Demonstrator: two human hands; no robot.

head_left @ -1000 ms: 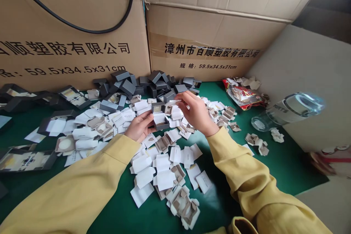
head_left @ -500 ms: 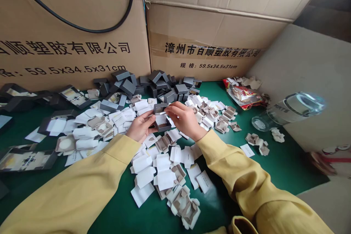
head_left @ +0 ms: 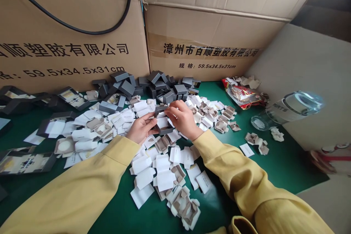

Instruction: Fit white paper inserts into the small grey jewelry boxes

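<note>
Between my hands is a small dark grey box (head_left: 165, 130) with its lid part raised at the back and something white inside. My left hand (head_left: 142, 128) is closed on the box's left side, thumb at its edge. My right hand (head_left: 183, 117) has its fingers pinched at the upper right of the box, by the raised part; the fingertips are partly hidden. Around and beneath the hands lie many white paper cards and folded inserts (head_left: 164, 170). Behind them stands a heap of dark grey boxes (head_left: 159, 84).
Large cardboard cartons (head_left: 214, 33) wall off the back of the green table (head_left: 233, 175). On the right lie a clear bottle (head_left: 285, 111), a red snack bag (head_left: 242, 95) and paper scraps (head_left: 257, 142). Opened dark boxes (head_left: 27, 161) spread along the left. A black cable (head_left: 82, 28) hangs above.
The box's raised part has tipped lower toward the back, and more of the white interior shows. My right hand has shifted slightly left. The left hand keeps its hold.
</note>
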